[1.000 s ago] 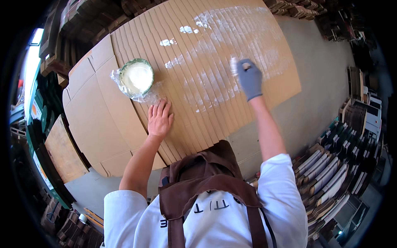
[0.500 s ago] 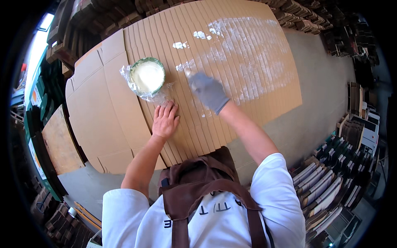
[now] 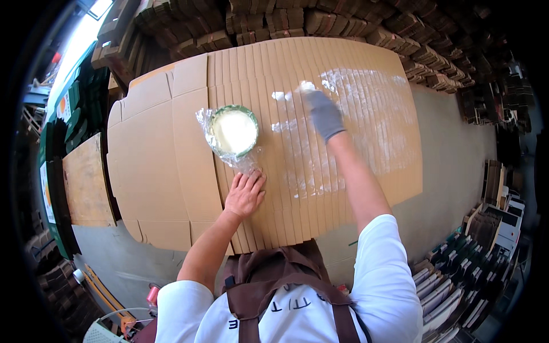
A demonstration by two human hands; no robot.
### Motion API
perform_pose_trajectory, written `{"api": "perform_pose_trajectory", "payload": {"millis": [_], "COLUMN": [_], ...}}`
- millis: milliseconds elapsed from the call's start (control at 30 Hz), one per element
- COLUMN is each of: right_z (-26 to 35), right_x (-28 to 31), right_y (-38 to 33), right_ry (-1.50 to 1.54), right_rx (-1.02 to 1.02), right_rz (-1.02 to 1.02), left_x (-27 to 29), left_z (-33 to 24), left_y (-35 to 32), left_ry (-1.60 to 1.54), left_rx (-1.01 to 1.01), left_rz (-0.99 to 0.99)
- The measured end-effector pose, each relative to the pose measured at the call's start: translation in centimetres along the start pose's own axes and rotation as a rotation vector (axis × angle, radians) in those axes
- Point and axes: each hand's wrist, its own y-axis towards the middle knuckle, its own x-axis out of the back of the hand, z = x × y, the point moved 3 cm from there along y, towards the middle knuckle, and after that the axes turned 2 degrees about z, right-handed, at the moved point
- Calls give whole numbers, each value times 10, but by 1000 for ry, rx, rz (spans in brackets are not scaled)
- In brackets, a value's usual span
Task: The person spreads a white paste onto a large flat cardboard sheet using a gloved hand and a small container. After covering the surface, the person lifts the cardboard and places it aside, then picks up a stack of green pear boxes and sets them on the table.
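Lots of brown cardboard sheets point(image 3: 154, 150) lie on top of each other, like steps, with their thin edges side by side. A round green bowl point(image 3: 250, 112) sits on them, a bit left of the middle, about halfway between the far edge and the near edge. Thick white paste point(image 3: 231, 130) is inside it. Crinkly clear plastic point(image 3: 239, 163) pokes out around the bowl's left and near sides.

The bare left hand point(image 3: 246, 193) lies flat on the cardboard near the near edge, with its fingers a little apart. Its fingertips are right by the plastic.

The right hand point(image 3: 326, 113), in a gray glove, is over the cardboard, right of the bowl and nearer the far edge. It is blurry, so I cannot tell if its fingers are closed or hold anything. White smears point(image 3: 372, 123) cover much of the cardboard toward the right edge.

Brown bundles point(image 3: 286, 22) are piled past the far edge. Gray floor point(image 3: 454, 140) shows past the right edge.
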Motion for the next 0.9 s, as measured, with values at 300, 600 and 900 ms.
{"api": "perform_pose_trajectory", "payload": {"millis": [300, 600, 900], "right_z": [24, -46, -57], "right_x": [2, 13, 23], "right_y": [8, 41, 58], "right_ry": [26, -110, 1342], "right_rx": [50, -38, -640], "right_rz": [60, -47, -300], "left_x": [-2, 0, 6], "left_z": [-1, -4, -5], "left_y": [-5, -5, -6], "left_ry": [24, 73, 78], "left_rx": [13, 40, 29], "left_rz": [14, 47, 14]}}
